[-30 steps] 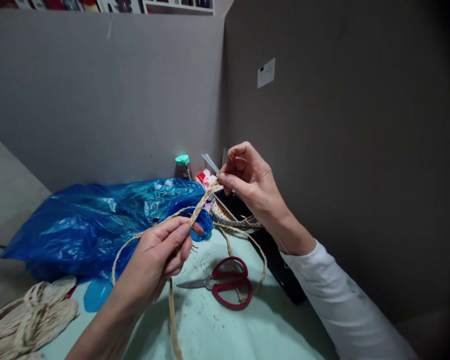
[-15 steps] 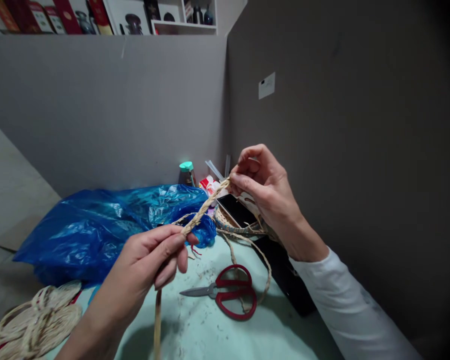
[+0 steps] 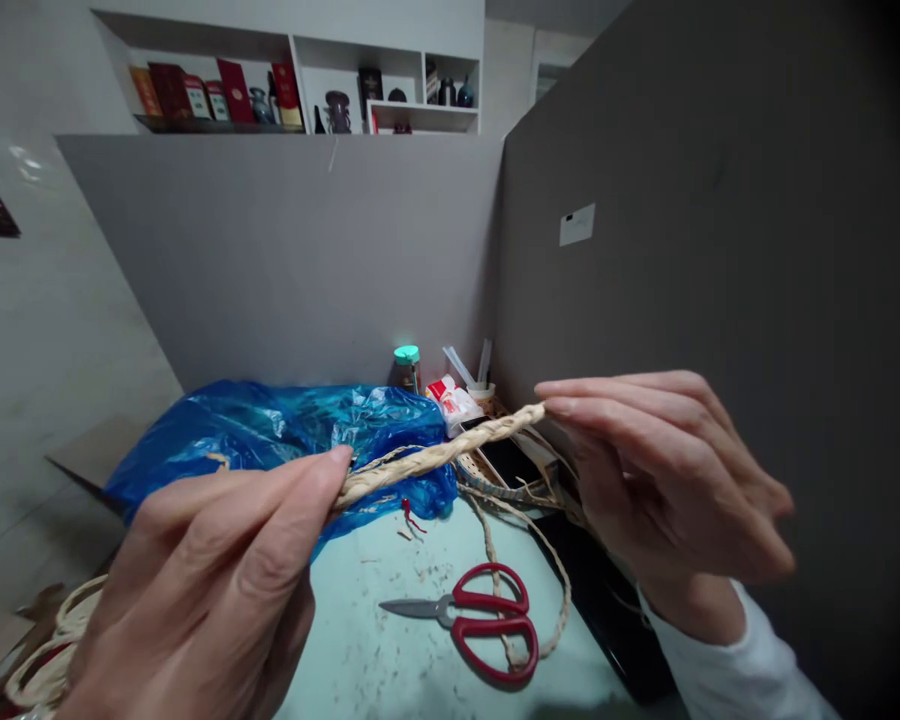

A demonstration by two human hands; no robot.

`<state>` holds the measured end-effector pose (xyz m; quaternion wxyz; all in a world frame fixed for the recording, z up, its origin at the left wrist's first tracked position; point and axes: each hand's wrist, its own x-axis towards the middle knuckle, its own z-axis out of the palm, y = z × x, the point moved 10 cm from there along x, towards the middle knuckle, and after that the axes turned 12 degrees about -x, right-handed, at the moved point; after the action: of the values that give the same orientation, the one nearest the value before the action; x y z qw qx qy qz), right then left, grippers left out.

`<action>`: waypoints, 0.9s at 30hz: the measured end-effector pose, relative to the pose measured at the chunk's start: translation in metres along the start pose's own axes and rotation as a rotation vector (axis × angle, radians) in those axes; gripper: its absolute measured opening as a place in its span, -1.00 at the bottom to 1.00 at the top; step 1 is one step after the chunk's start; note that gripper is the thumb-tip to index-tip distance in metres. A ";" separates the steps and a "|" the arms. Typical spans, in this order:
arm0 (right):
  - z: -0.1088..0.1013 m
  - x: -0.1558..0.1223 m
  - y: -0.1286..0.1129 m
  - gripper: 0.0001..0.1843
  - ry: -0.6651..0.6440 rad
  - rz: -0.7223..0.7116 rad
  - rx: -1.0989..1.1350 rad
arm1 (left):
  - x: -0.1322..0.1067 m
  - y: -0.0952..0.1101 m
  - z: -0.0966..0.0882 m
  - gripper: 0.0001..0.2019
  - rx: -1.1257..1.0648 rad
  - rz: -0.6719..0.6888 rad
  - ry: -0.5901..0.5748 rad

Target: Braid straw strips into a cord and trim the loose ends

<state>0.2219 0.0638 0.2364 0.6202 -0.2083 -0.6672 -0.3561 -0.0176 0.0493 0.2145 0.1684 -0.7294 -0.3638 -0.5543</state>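
Note:
A straw-coloured braided cord (image 3: 442, 452) is stretched between my two hands, slanting up to the right. My left hand (image 3: 217, 570) pinches its lower left part between thumb and fingers. At the upper right, the thumb and fingertips of my right hand (image 3: 667, 470) are closed on the cord. Below it, red-handled scissors (image 3: 487, 620) lie on the pale green tabletop (image 3: 360, 640), blades pointing left. A thinner twisted strand (image 3: 566, 590) loops around and under the scissor handles.
A blue plastic bag (image 3: 270, 420) spreads across the back left. Behind the cord stand a jar with a turquoise lid (image 3: 406, 355) and a red-and-white packet (image 3: 454, 400). A phone (image 3: 502, 455) rests on a woven piece. Grey partitions (image 3: 307, 260) enclose the back and right; coiled cord (image 3: 49, 675) sits lower left.
Both hands have come closer to the camera, still gripping the braided cord. My right hand has turned so its fingers point left. The view has tilted upward and shifted left.

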 end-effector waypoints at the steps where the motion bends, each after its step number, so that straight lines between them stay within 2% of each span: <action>1: -0.003 0.000 -0.002 -0.45 0.008 0.001 -0.034 | -0.001 -0.002 -0.001 -0.55 0.007 0.019 -0.021; 5: -0.010 -0.001 -0.005 -0.53 -0.010 0.024 -0.133 | -0.005 -0.005 0.004 -0.37 0.068 0.100 -0.119; 8: -0.009 -0.001 -0.006 -0.59 -0.029 0.017 -0.158 | -0.005 0.004 0.010 -0.31 0.090 0.185 -0.103; 10: -0.006 0.000 -0.006 -0.62 -0.013 0.000 -0.148 | -0.002 0.011 0.016 -0.35 0.087 0.215 -0.078; 13: -0.001 0.001 -0.004 -0.63 0.024 -0.012 -0.105 | 0.005 0.010 0.027 -0.57 0.052 0.109 -0.055; 16: 0.004 0.004 -0.004 -0.63 0.022 -0.030 -0.047 | 0.009 0.006 0.041 -0.66 -0.044 -0.026 -0.080; 19: 0.010 0.007 -0.011 -0.65 -0.028 -0.055 -0.005 | 0.009 0.012 0.054 -0.69 -0.141 -0.062 -0.125; 23: 0.019 0.006 -0.020 -0.66 -0.096 -0.042 0.030 | 0.005 0.013 0.055 -0.75 -0.128 -0.119 -0.068; 27: 0.025 0.004 -0.027 -0.73 -0.080 0.001 0.045 | 0.000 0.011 0.059 -0.84 -0.119 -0.153 -0.049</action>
<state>0.1855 0.0635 0.2353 0.5977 -0.2086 -0.6993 -0.3321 0.0310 0.0801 0.1970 0.0730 -0.7217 -0.3888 -0.5681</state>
